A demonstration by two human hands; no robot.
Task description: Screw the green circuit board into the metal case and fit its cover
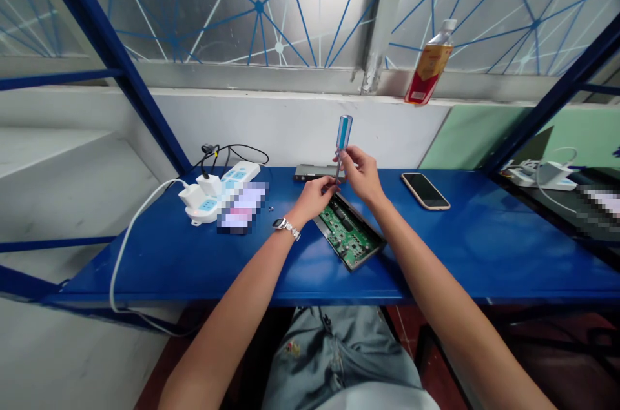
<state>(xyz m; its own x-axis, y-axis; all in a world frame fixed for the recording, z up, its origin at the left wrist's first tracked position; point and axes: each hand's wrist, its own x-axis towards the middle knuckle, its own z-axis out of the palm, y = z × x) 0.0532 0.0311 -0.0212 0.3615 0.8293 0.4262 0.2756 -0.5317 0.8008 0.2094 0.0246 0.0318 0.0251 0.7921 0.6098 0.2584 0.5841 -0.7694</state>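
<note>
My right hand grips a screwdriver with a clear and blue handle, held nearly upright with its shaft pointing down. At the lower end of the shaft, the fingers of my left hand are pinched together; what they hold there is too small to make out. Below both hands lies a green circuit board in a shallow dark metal casing, set at an angle on the blue table. My left hand covers the far end of the board, so the screwdriver's tip is hidden.
Behind the hands lies a flat grey metal part. Tiny metal pieces rest left of my wrist, near a lit phone and a white power strip. Another phone lies right. A drink bottle stands on the ledge.
</note>
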